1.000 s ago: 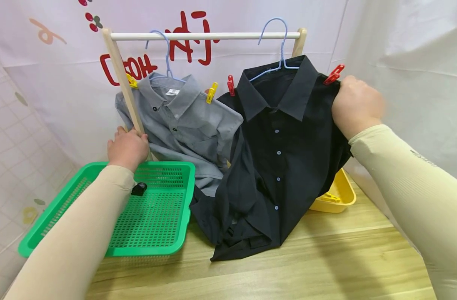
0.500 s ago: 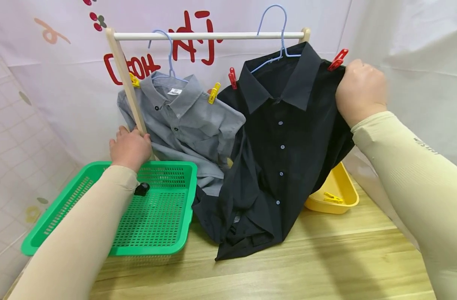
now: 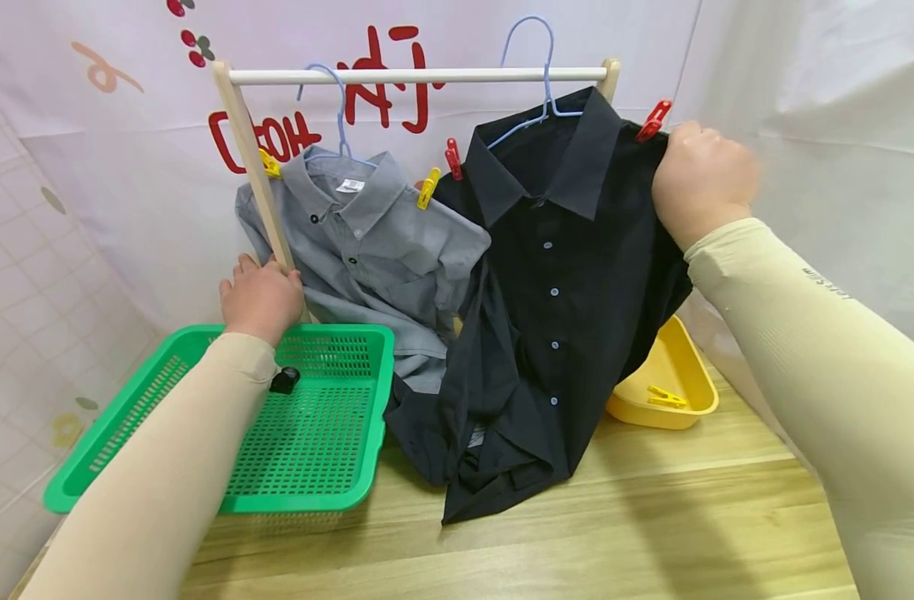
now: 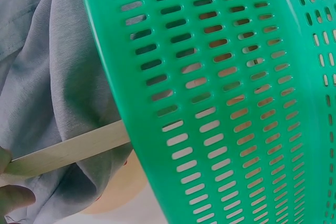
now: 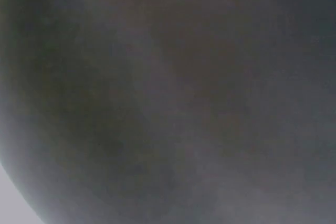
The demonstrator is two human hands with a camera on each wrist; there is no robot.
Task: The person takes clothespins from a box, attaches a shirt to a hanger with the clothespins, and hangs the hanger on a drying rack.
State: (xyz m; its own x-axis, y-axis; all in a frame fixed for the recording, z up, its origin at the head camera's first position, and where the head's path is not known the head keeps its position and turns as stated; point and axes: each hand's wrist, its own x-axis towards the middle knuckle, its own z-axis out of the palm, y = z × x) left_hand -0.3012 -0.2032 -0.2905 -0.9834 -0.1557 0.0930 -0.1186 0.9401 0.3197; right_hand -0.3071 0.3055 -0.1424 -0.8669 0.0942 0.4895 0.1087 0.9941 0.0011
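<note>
My right hand [image 3: 706, 179] grips the shoulder of a black button-up shirt [image 3: 584, 283] beside a red clothespin [image 3: 654, 121]. The shirt is on a blue wire hanger [image 3: 548, 79], whose hook rises above the white bar [image 3: 442, 76] of a small clothes rack. Another red clothespin [image 3: 453, 158] sits on its other shoulder. My left hand [image 3: 262, 296] holds the rack's wooden post [image 3: 257, 171]; the left wrist view shows fingertips [image 4: 16, 198] round this post. Behind the post hangs a grey shirt [image 3: 382, 250] with yellow clothespins [image 3: 429, 188]. Dark blur fills the right wrist view.
A green mesh basket [image 3: 377, 400] stands below my left forearm, with a small black object [image 3: 285, 380] by the wrist. Behind the black shirt on the right, a yellow tray [image 3: 707, 400] holds a yellow clothespin [image 3: 666, 397]. All stand on a wooden table [image 3: 576, 542].
My right hand has lifted the black shirt and its hanger, then shifted them left and slightly down. My left hand keeps its hold on the post.
</note>
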